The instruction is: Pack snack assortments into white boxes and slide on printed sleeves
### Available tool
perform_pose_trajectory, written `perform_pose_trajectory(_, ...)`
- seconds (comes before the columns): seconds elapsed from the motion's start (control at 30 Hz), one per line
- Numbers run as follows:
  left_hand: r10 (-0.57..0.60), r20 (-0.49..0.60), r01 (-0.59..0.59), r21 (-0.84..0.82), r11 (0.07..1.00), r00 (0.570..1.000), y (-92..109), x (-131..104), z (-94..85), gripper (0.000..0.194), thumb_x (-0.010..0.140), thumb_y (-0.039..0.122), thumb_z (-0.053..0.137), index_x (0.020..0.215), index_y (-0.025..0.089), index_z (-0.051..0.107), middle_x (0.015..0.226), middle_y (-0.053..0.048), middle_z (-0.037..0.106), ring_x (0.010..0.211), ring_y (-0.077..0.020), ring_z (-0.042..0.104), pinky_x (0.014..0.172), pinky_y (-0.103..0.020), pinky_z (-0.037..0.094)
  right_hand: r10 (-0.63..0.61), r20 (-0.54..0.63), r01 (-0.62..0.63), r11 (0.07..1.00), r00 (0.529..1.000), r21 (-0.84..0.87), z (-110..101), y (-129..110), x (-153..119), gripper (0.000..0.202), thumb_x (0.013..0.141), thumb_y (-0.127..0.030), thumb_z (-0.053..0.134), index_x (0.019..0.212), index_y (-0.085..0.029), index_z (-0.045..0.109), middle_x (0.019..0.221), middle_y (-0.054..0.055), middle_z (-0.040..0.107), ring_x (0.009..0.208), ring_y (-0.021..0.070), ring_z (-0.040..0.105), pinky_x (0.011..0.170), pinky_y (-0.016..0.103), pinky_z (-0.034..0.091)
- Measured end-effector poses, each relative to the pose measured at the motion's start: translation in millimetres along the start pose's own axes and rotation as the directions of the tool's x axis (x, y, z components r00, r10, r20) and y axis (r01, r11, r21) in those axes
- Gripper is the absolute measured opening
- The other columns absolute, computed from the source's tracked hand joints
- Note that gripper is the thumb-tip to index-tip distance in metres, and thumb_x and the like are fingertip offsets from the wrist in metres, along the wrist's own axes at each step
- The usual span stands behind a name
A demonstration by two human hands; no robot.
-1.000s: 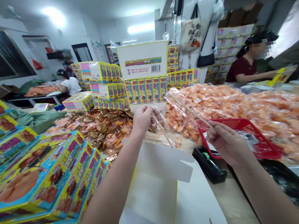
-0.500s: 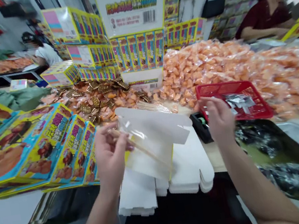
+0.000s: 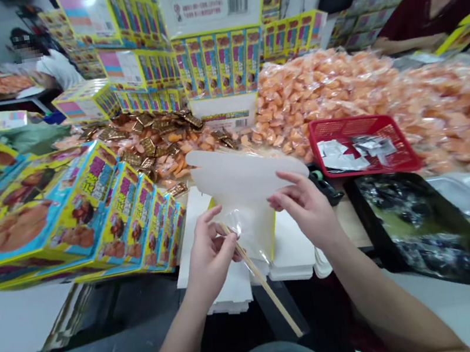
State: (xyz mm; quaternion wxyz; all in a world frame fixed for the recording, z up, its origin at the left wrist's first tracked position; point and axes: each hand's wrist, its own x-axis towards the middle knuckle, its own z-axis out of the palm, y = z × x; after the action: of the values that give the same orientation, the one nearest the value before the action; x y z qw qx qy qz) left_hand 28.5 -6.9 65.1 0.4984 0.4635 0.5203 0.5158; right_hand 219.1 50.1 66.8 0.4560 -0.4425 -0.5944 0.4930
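Your left hand (image 3: 213, 249) pinches the wooden sticks (image 3: 268, 289); your right hand (image 3: 304, 203), loosely curled, meets the white box flap (image 3: 243, 171) at twelve o'clock.

pale table (image 3: 352, 222) | red basket (image 3: 407, 145) | dark tray (image 3: 426, 229) | heaped orange packets (image 3: 319, 85) | black dispenser (image 3: 331, 190)

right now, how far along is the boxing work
Looks done: the printed boxes stacked at left appear closed.
In hand: the left hand holds wooden sticks; the right hand is by the raised flap, seemingly empty.
Seemingly left: the flap is still up, and orange packets and sachets lie loose. I can't tell the total.
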Motion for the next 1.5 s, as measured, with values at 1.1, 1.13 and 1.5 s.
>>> perform_pose_trajectory(1.1,0.328,0.62,-0.688,0.709,0.154,0.713,-102,-5,17.0,0.03,0.093,0.036,0.052,0.117,0.02,0.059,0.11,-0.008,0.07,0.099,-0.025,0.066,0.086,-0.04,0.052,-0.323,-0.388,-0.26,0.373,0.863,-0.89,-176,83,-21,0.025,0.092,-0.025,0.047,0.093,-0.016,0.07,0.091,0.01,0.071,0.086,0.0226,0.06,0.084,0.036,0.044)
perform_pose_trajectory(1.13,0.303,0.631,-0.689,0.709,0.15,0.714,-105,-3,21.0,0.025,0.094,0.033,0.05,0.112,0.021,0.061,0.106,-0.007,0.071,0.094,-0.024,0.067,0.083,-0.039,0.052,-0.244,-0.452,-0.381,0.287,0.858,-0.879,-202,89,-23,0.026,0.091,-0.025,0.047,0.094,-0.015,0.071,0.092,0.011,0.071,0.088,0.023,0.059,0.086,0.036,0.043)
perform_pose_trajectory(1.5,0.259,0.671,-0.711,0.695,0.106,0.695,-113,16,21.1,0.027,0.093,0.035,0.045,0.104,0.025,0.067,0.097,-0.001,0.074,0.083,-0.0202,0.071,0.077,-0.035,0.054,0.098,-0.773,-0.778,0.019,0.627,-0.628,-384,118,-52,0.031,0.089,-0.03,0.052,0.102,-0.013,0.073,0.1,0.016,0.07,0.091,0.025,0.06,0.078,0.032,0.039)
